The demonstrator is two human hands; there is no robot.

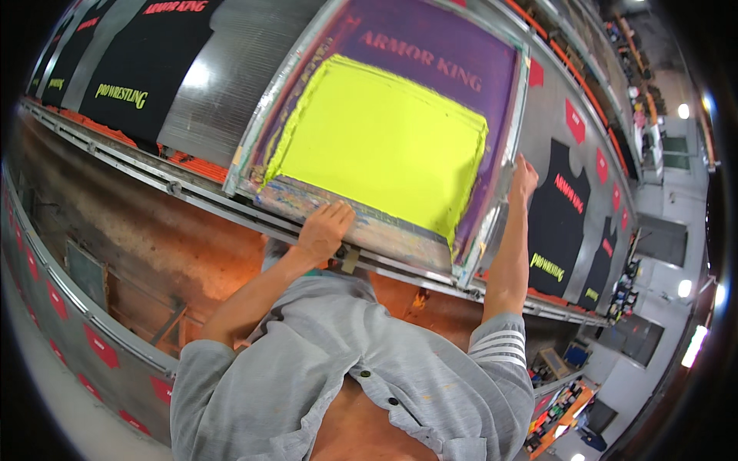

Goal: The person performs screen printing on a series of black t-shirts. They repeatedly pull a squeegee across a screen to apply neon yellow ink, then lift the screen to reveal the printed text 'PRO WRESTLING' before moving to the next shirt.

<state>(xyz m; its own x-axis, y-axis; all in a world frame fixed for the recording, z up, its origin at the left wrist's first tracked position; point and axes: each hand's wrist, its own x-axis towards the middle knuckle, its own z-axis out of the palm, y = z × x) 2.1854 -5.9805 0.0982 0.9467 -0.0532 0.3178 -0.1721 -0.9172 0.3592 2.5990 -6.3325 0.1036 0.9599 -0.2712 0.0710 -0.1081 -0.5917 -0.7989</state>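
Left hand (327, 229): fingers over paint-smeared rectangular silver metal frame (267, 123), seven o'clock
Right hand (523, 178): curled, frame's three o'clock
Both grips: closure unclear

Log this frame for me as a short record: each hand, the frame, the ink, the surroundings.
Left hand: fingers laid over the paint-smeared near edge of the printing frame; thumb contact unclear
Right hand: at the printing frame's right side, fingers bent; grip unclear
Ink: bright yellow-green layer over most of the screen's nearer part; purple mesh beyond
Left of frame: black garment pieces with red and yellow-green lettering
Right of frame: similar black pieces, red patches
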